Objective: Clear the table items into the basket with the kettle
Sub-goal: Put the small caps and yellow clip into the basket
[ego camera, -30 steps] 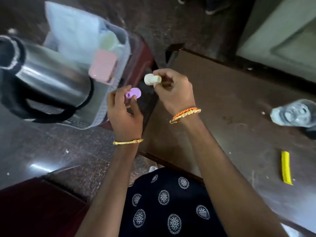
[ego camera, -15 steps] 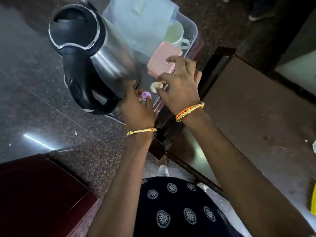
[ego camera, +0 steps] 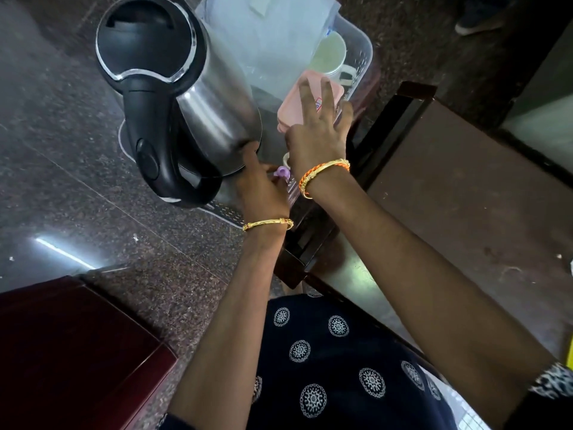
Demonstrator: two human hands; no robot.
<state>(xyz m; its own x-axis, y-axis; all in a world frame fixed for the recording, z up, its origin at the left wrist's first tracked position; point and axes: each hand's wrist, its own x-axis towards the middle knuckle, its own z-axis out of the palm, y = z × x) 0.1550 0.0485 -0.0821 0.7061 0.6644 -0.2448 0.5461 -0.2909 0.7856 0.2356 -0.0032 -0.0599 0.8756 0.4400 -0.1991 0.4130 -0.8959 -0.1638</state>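
Observation:
A steel kettle [ego camera: 198,97] with a black lid and handle stands in the clear plastic basket [ego camera: 363,38], on its near left side. My left hand [ego camera: 259,187] is beside the kettle's base and pinches a small purple piece [ego camera: 282,173]. My right hand [ego camera: 319,135] hovers over the basket with its fingers spread above a pink box [ego camera: 290,111]. A small white piece [ego camera: 286,158] shows just under that hand's left edge; I cannot tell if the hand touches it.
The basket also holds a pale mug [ego camera: 330,54] and a clear plastic bag [ego camera: 273,32]. The brown table [ego camera: 465,197] lies to the right, with a yellow thing [ego camera: 570,352] at the frame's edge. A maroon cabinet [ego camera: 62,352] is lower left. Someone's shoe [ego camera: 477,21] is at the top right.
Both hands moved from the table's edge down into the basket next to the kettle. The right hand's fingers have spread apart, and the white piece now sits under it.

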